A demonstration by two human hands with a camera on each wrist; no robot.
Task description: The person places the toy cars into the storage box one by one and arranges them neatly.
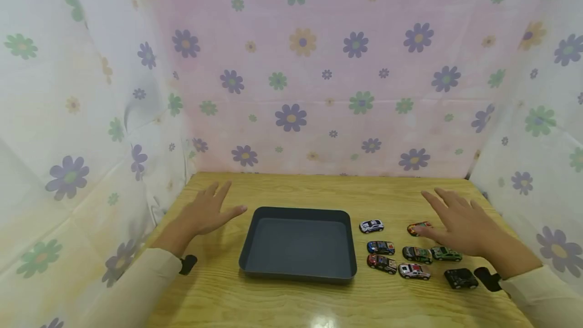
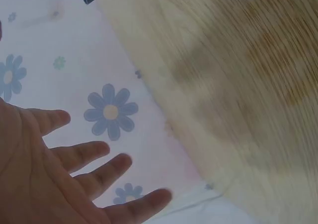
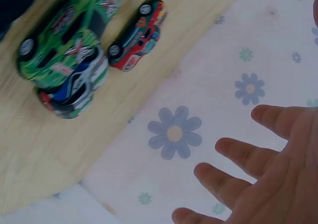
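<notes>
My left hand (image 1: 206, 212) hovers to the left of a dark grey rectangular tray (image 1: 298, 273), fingers spread and nothing in them. Over the right side of the table, my right hand (image 1: 462, 224) is held with its fingers apart, also holding nothing. It partly covers a red-and-yellow toy car (image 1: 419, 228) in the head view. Near it lie a green toy car (image 1: 446, 253), a dark multicoloured toy car (image 1: 417, 254) and a black toy car (image 1: 461, 278). Closer to the tray are a white toy car (image 1: 371, 226), a blue one (image 1: 380, 247) and a red one (image 1: 382, 263).
A white-and-red toy car (image 1: 414, 271) lies at the front of the group. All stand on a wood-grain table (image 1: 273, 305). Flowered cloth (image 1: 319, 65) hangs behind the table and along both sides. Dark straps (image 1: 188, 264) are at the wrists.
</notes>
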